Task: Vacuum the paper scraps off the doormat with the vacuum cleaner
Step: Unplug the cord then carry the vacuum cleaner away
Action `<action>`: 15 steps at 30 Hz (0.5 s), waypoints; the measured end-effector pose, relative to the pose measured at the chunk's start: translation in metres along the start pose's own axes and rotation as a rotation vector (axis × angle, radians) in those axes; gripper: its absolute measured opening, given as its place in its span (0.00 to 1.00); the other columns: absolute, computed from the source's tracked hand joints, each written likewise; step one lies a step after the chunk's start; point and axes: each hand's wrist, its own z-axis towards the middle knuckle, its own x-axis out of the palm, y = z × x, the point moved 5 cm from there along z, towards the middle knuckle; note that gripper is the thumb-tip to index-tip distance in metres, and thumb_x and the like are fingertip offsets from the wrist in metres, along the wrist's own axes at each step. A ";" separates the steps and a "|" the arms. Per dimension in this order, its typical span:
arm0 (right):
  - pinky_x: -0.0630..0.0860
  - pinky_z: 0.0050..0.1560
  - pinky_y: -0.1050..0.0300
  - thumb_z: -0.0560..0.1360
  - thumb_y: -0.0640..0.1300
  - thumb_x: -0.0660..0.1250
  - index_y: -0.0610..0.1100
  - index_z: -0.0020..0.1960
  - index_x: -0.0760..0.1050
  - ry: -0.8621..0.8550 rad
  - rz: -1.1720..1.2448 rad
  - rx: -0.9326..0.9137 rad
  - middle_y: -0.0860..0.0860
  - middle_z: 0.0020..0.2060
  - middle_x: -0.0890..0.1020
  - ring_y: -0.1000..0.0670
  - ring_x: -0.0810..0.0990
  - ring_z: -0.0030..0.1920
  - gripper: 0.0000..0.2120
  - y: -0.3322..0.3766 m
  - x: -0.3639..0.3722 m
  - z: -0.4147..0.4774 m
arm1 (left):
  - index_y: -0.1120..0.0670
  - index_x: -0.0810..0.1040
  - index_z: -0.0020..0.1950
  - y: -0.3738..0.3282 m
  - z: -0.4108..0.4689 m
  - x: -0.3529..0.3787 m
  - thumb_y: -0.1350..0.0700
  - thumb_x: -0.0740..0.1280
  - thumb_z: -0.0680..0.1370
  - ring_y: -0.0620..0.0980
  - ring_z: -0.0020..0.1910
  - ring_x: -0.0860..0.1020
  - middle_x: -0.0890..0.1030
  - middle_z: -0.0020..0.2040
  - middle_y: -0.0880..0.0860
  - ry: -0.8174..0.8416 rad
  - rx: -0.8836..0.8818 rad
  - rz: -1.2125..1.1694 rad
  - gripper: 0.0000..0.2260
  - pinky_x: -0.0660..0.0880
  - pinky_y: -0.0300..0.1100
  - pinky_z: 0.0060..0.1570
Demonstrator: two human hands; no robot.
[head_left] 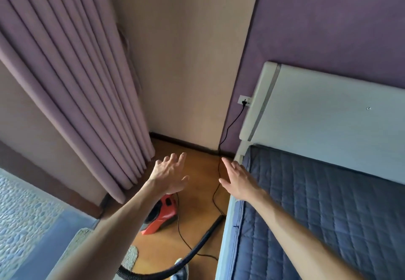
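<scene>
Down low at centre: red vacuum cleaner (163, 213), set on the brown wooden floor (197, 170) between curtain and bed, partly hidden behind the left forearm and touched by neither hand. Trails a black ribbed hose (202, 240), crossing the floor from the foot of the bed frame toward the bottom edge of the view. Feeds from a thin black power cord (213, 198), looping over the floor, climbing the purple wall (328, 16) and ending plugged into a white wall socket (245, 100) beside the headboard. Just below the vacuum cleaner, a corner of grey nubbly doormat (132, 255), lying flat on the floor, mostly covered by the forearm, with another patch showing left of the arm. Above the vacuum cleaner, left hand (168, 174) hovering in the air, palm down, fingers spread wide, gripping nothing. Beside it and apart, right hand (240, 181) likewise raised, fingers straight and nearly together, thumb stuck out, holding nothing, close to the mattress edge and over the cord. To the right, bed with a navy quilted cover (328, 214) and a white headboard (328, 115) against the purple wall. To the left, mauve pleated curtain (65, 82) hanging to the floor; in the corner, beige wall (186, 60) with dark skirting. Far lower left, blurred pale pebble-patterned surface (17, 214). At the bottom edge, under the hose, toe of a blue-grey shoe (182, 272).
</scene>
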 end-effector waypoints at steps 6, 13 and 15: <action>0.73 0.64 0.47 0.80 0.55 0.60 0.48 0.79 0.48 -0.017 -0.023 0.057 0.42 0.72 0.67 0.43 0.69 0.70 0.34 -0.005 -0.018 0.028 | 0.52 0.51 0.81 0.000 0.040 -0.008 0.39 0.62 0.79 0.58 0.70 0.70 0.68 0.73 0.56 0.013 0.077 -0.027 0.36 0.70 0.55 0.66; 0.73 0.63 0.46 0.80 0.55 0.60 0.46 0.79 0.50 -0.036 -0.056 0.095 0.41 0.68 0.70 0.41 0.71 0.67 0.33 -0.008 -0.030 0.065 | 0.52 0.51 0.81 0.014 0.078 -0.021 0.40 0.61 0.80 0.58 0.70 0.70 0.67 0.73 0.57 0.022 0.114 -0.028 0.35 0.69 0.56 0.66; 0.74 0.62 0.46 0.80 0.55 0.60 0.47 0.79 0.50 -0.042 -0.069 0.100 0.42 0.68 0.70 0.42 0.71 0.67 0.33 -0.006 -0.032 0.075 | 0.52 0.52 0.81 0.019 0.085 -0.025 0.40 0.61 0.80 0.58 0.69 0.71 0.68 0.73 0.57 0.018 0.122 -0.018 0.35 0.69 0.56 0.66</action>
